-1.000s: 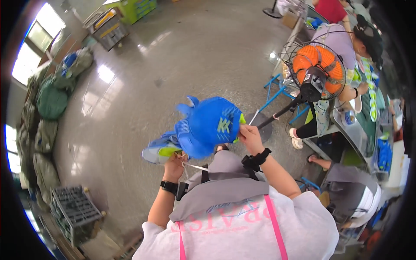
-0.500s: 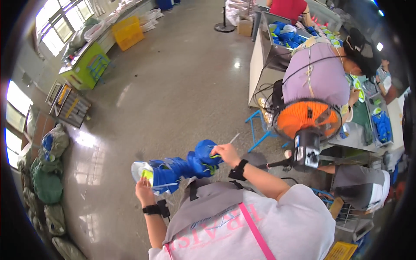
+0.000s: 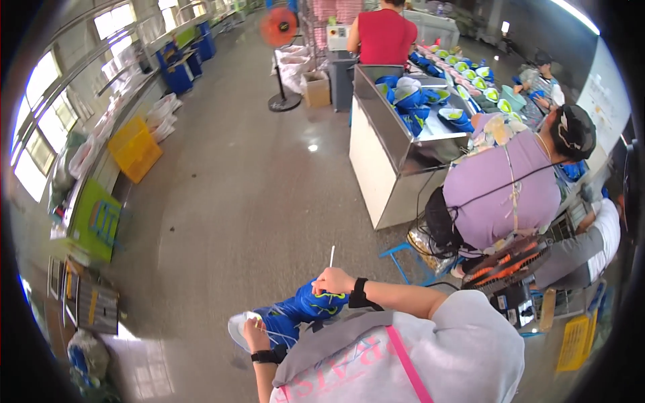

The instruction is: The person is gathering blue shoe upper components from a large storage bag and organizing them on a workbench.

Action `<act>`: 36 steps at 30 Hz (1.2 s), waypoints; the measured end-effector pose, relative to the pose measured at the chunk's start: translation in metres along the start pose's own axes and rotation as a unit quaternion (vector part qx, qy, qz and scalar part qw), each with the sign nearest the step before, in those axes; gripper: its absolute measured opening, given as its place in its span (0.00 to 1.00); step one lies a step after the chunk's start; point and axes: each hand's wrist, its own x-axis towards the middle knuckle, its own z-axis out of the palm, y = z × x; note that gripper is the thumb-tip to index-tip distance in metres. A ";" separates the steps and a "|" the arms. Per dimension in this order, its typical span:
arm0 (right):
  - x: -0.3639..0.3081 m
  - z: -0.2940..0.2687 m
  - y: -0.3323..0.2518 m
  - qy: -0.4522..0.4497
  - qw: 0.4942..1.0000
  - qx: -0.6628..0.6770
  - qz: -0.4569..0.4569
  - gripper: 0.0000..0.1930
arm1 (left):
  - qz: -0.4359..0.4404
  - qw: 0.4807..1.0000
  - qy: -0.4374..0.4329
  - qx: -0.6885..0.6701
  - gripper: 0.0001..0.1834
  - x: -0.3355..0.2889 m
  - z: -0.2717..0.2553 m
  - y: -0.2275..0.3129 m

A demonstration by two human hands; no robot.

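Observation:
A string of nested blue shoe uppers [image 3: 285,321] with lime-green trim stretches between my hands, low in the picture. My left hand [image 3: 255,336] is closed on its left end, where a pale white-grey upper [image 3: 238,328] shows. With fingers closed, my right hand [image 3: 334,282] grips the right end of the same stack. From that hand a thin white strip [image 3: 332,255] sticks upward; its lower end is hidden by the fingers. A thin white line also runs from near my left hand across the blue uppers.
Right of me, a person in purple [image 3: 500,185] sits by a metal-topped bench [image 3: 379,161] heaped with blue uppers. A black-and-orange fan [image 3: 507,265] and a blue stool [image 3: 403,258] stand nearby. Ahead are another fan [image 3: 279,30], a carton [image 3: 316,88] and a yellow crate [image 3: 134,149].
The view has swung up and to the right, showing more of the room ahead. My hands have come closer together, and the stack between them appears more bunched.

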 end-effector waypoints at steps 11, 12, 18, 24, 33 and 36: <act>0.124 -0.130 0.051 0.142 0.941 0.284 0.119 0.17 | 0.067 0.902 -0.310 0.292 0.07 0.145 0.292 0.075; 0.142 -0.145 0.060 0.147 0.936 0.309 0.080 0.16 | 0.070 0.908 -0.299 0.284 0.07 0.148 0.322 0.080; 0.220 -0.294 0.027 0.134 0.926 0.349 0.046 0.18 | 0.154 0.927 -0.298 0.170 0.09 0.175 0.473 0.127; 0.256 -0.423 -0.023 0.241 0.901 0.342 -0.116 0.17 | 0.445 0.864 -0.218 0.094 0.09 0.121 0.616 0.184; 0.223 -0.549 -0.052 0.235 0.846 0.419 -0.234 0.18 | 0.680 0.663 -0.290 -0.116 0.13 0.077 0.781 0.201; 0.195 -0.598 -0.041 0.336 0.818 0.386 -0.264 0.18 | 0.908 0.389 0.024 0.152 0.07 0.062 0.851 0.202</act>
